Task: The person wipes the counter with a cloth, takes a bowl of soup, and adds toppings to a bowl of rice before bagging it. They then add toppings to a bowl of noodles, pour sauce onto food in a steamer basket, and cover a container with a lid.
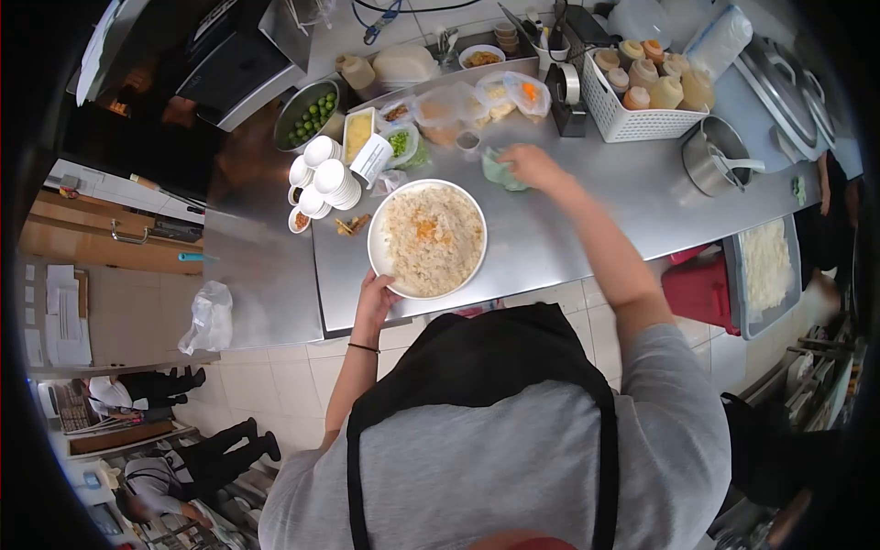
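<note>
A white plate (375, 240) heaped with rice (431, 240) is at the steel counter's front edge. Some orange bits lie on top of the rice. My left hand (376, 298) grips the plate's near-left rim, thumb on top. Out to the right, my right hand (533, 167) is closed on a pale green cloth (504, 171) that rests on the counter. Left of the plate stand stacks of white cups (335, 183) and a small pile of brown pieces (352, 225). Behind it are a bag of chopped greens (403, 145) and a white label card (371, 159).
Limes fill a metal bowl (286, 128) at the back left. A white basket (632, 126) of sauce bottles and a steel pot (714, 174) stand to the right. Below the right edge is a tub (747, 316) of white food. Other people (211, 458) stand at lower left.
</note>
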A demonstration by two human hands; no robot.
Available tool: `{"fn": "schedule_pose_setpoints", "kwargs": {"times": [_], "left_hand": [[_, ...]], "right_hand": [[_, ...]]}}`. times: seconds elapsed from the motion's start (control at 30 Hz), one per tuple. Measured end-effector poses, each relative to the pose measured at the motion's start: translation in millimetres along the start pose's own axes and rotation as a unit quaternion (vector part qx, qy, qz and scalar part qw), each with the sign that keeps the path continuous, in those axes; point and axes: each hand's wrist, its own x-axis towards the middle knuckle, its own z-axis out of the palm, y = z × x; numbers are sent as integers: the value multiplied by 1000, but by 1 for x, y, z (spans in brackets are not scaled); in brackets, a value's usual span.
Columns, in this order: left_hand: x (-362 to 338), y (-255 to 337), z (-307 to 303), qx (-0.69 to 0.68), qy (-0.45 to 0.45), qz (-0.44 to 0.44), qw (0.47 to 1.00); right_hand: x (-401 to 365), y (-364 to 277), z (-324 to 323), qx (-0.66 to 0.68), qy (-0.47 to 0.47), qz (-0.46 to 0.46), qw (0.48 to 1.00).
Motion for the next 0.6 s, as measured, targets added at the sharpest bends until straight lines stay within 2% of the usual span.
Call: {"fn": "schedule_pose_setpoints", "kwargs": {"times": [0.07,0.13,0.2,0.27,0.33,0.4,0.47,0.53,0.57,0.6], "left_hand": [[1,3,2,10,0,-7,1000],[0,1,4,6,2,0,1000],[-1,0,4,3,-1,7,1000],[2,-4,0,-8,-1,12,1000],[7,-7,-4,-11,-8,8,1000],[4,-7,-3,1,-8,18,1000],[6,-10,-5,6,-6,19,1000],[2,-9,2,10,14,27,999],[3,-10,2,11,13,28,999],[6,-10,-2,8,13,4,1000]], "right_hand": [[10,-2,42,13,18,-9,1000],[6,-3,80,-179,103,-36,978],[-30,-6,93,-153,112,-72,979],[-89,-1,114,-109,191,-130,967],[-165,-29,67,-90,109,-135,981],[-217,-19,49,-121,-59,-76,988],[-254,15,21,115,-166,10,979],[-276,41,-30,113,-88,180,973],[-287,76,-39,97,23,214,972],[-288,70,-86,119,44,281,951]]}}
